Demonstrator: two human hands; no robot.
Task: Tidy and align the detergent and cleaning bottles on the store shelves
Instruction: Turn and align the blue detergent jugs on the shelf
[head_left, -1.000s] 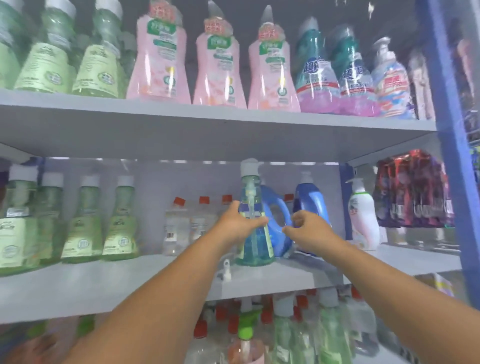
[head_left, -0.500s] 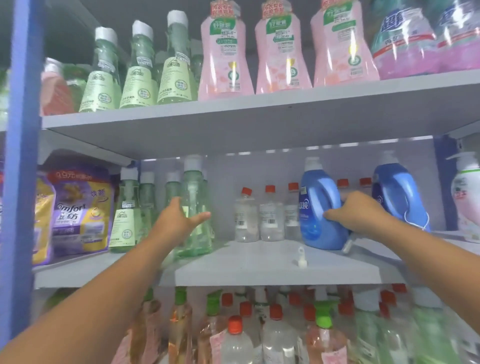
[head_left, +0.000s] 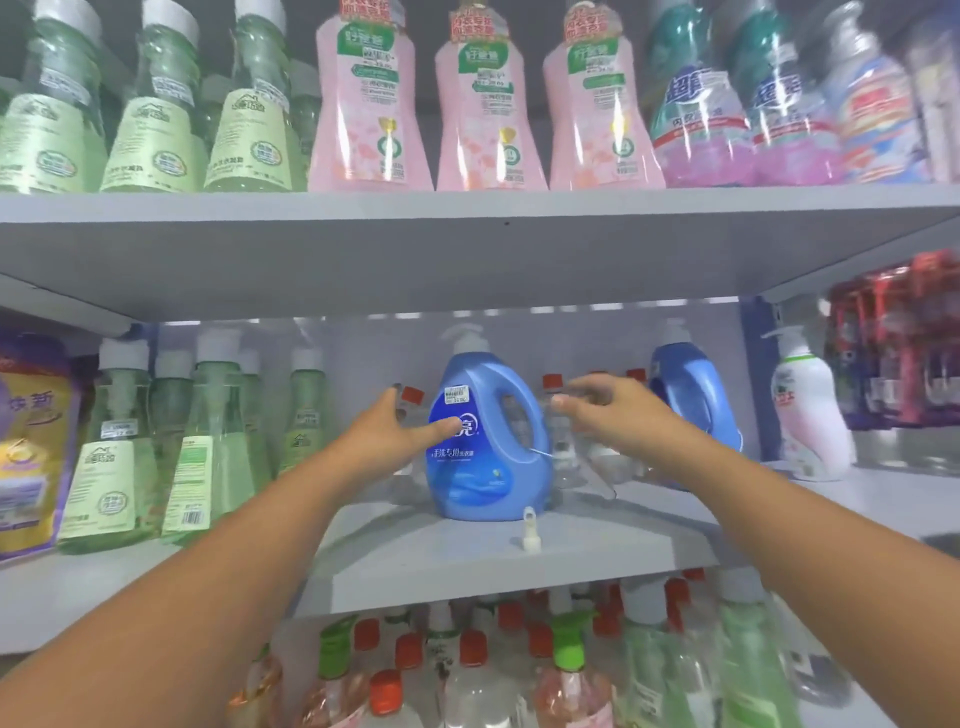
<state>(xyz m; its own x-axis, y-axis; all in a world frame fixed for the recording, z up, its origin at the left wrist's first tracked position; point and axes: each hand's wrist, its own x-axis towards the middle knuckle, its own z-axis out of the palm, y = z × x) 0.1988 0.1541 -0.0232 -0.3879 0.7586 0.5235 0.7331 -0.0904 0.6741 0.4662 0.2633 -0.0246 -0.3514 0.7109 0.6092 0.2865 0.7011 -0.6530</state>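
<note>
We are partway through the middle shelf. Our left hand lies spread against the left flank of the blue detergent jug, thumb across its label, while our right hand hovers with relaxed fingers just beside the handle, gripping nothing that we can see. The jug stands upright near the middle of the shelf, label forward, in front of the clear red-capped bottles. A second blue jug stands well apart to the right, turned at an angle, so we judge the pair is not yet aligned. The green bottles at left look roughly ranked. A small white cap lies loose on the shelf front, and the crowded lower shelf looks untidy.
</note>
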